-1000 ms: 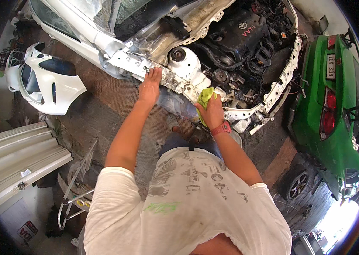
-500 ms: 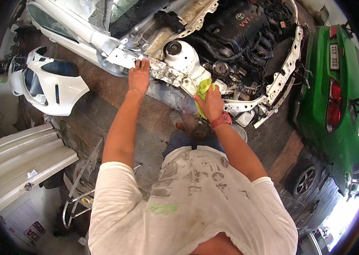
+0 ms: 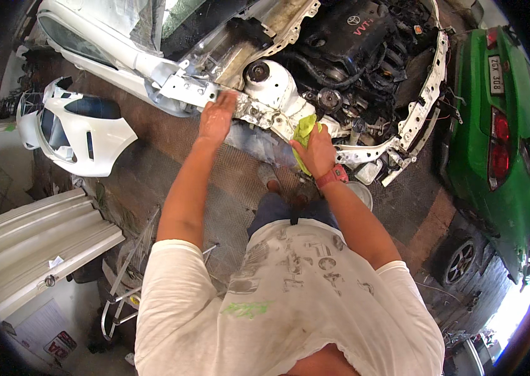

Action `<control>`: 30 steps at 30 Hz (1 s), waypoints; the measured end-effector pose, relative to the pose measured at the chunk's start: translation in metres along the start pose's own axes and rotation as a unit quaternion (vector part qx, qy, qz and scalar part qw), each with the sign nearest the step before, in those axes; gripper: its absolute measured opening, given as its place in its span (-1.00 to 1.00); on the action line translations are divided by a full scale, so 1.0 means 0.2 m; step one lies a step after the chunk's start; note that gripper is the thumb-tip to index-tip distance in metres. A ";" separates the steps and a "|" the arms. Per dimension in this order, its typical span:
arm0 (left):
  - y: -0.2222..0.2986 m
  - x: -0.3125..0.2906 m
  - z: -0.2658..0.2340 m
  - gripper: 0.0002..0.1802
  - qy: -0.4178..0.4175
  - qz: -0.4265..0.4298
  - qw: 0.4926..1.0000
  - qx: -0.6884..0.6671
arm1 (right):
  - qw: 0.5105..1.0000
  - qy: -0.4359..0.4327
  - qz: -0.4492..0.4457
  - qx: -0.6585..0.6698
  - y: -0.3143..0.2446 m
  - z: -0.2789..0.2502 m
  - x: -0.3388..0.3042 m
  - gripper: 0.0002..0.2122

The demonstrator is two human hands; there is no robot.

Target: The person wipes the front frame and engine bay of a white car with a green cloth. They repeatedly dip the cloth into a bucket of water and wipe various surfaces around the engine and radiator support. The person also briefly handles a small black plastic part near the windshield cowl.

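A white car with its front body panels off stands before me, its inner fender rail (image 3: 191, 91) running along the near side of the engine bay. My left hand (image 3: 217, 118) lies on this rail, palm down with fingers stretched out. The fingertips are slightly smeared by motion. My right hand (image 3: 319, 152) grips a yellow-green cloth (image 3: 304, 133) beside the rail's front end. Part of the cloth is hidden behind the fingers. Between and beyond my hands rises the white strut tower (image 3: 272, 84).
The dark engine cover (image 3: 346, 37) sits in the bay, with a white front crossmember (image 3: 425, 103) curving round it. A white bumper cover (image 3: 99, 135) rests on the floor at left. On the right are a green car (image 3: 481, 131) and a loose wheel (image 3: 459, 260). A round pail (image 3: 360, 193) stands near my right wrist.
My left hand has slid to the right along the rail, toward the strut tower. My right hand keeps the cloth at about the same spot on the car. The view has shifted slightly.
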State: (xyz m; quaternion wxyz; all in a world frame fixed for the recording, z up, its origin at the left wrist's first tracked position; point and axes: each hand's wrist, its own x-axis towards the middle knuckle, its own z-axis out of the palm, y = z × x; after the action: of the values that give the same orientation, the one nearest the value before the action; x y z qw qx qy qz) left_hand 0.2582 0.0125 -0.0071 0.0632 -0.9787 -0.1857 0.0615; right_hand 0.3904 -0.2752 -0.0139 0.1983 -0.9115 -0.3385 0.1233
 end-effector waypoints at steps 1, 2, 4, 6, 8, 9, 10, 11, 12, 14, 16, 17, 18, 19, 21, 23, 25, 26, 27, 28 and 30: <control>-0.02 0.00 -0.01 -0.30 0.001 -0.049 0.999 0.013 | 1.000 0.004 -0.001 0.002 0.00 0.00 0.01 -0.16; 0.02 -0.01 0.01 -0.29 0.023 -0.050 0.998 0.022 | 1.000 0.003 0.003 0.003 0.00 -0.01 0.01 -0.16; 0.03 -0.01 0.01 -0.29 -0.030 -0.018 0.999 -0.003 | 1.000 -0.012 0.010 -0.003 -0.01 -0.01 0.01 -0.16; 0.01 -0.01 0.01 -0.31 -0.015 0.087 0.996 -0.008 | 1.000 -0.022 0.008 0.009 -0.01 -0.01 0.01 -0.14; -0.07 -0.02 -0.01 -0.31 -0.013 0.082 0.996 -0.023 | 1.000 -0.020 0.004 0.013 0.00 -0.01 0.00 -0.14; -0.14 -0.02 -0.02 -0.31 -0.021 0.068 0.997 -0.023 | 1.000 -0.008 -0.002 0.012 0.00 -0.01 0.00 -0.14; -0.15 -0.03 -0.01 -0.30 0.021 0.002 1.000 0.012 | 1.000 0.001 -0.003 0.010 0.00 0.00 0.00 -0.13; -0.16 -0.06 0.00 -0.30 -0.002 0.015 1.000 0.021 | 1.000 -0.008 0.001 0.007 0.00 0.00 0.00 -0.13; -0.16 -0.09 0.01 -0.30 0.006 0.007 0.999 0.041 | 1.000 -0.013 0.005 0.004 0.00 0.00 0.00 -0.13; -0.13 -0.14 0.03 -0.32 0.020 0.043 0.998 0.043 | 1.000 0.010 -0.008 -0.012 0.01 0.00 0.00 -0.13; -0.12 -0.19 0.03 -0.33 0.044 0.083 0.996 0.002 | 1.000 -0.004 0.000 -0.007 0.01 0.01 0.00 -0.12; -0.10 -0.21 0.03 -0.33 0.018 0.107 0.994 -0.015 | 1.000 -0.011 0.003 -0.007 0.01 0.01 0.00 -0.12; -0.10 -0.21 0.01 -0.35 0.028 0.083 0.996 0.003 | 1.000 -0.012 0.004 -0.007 0.01 0.01 0.00 -0.12; -0.09 -0.21 -0.01 -0.35 0.049 0.081 0.996 0.000 | 1.000 -0.013 0.005 -0.006 0.01 0.01 0.00 -0.13; -0.07 -0.21 -0.07 -0.35 0.045 0.010 0.999 0.011 | 1.000 -0.007 0.006 0.000 0.01 0.01 0.00 -0.13; -0.05 -0.22 -0.14 -0.34 -0.019 0.015 0.997 -0.068 | 1.000 0.014 0.001 0.006 0.01 0.01 0.00 -0.14; -0.04 -0.24 -0.21 -0.31 -0.124 0.038 0.976 -0.173 | 1.000 0.001 0.010 0.017 0.00 0.01 0.01 -0.16; -0.06 -0.24 -0.24 -0.50 -0.189 -0.057 0.941 -0.275 | 1.000 -0.009 0.017 0.020 0.00 0.00 0.01 -0.16; -0.07 -0.24 -0.26 -0.54 -0.139 -0.137 0.873 -0.446 | 0.999 -0.003 0.020 0.025 0.00 0.00 0.01 -0.16; -0.09 -0.25 -0.28 -0.57 -0.089 -0.218 0.769 -0.595 | 0.999 -0.011 0.025 0.023 0.00 0.00 0.01 -0.19; -0.13 -0.24 -0.28 -0.63 -0.022 -0.294 0.563 -0.772 | 0.999 0.005 0.026 0.018 0.00 0.01 0.02 -0.24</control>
State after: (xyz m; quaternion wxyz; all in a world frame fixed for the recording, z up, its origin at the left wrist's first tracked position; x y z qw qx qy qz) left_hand 0.2128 0.0128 0.0568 -0.7064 -0.5434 -0.4409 -0.1062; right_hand 0.3929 -0.2720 -0.0151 0.2133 -0.9168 -0.3114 0.1304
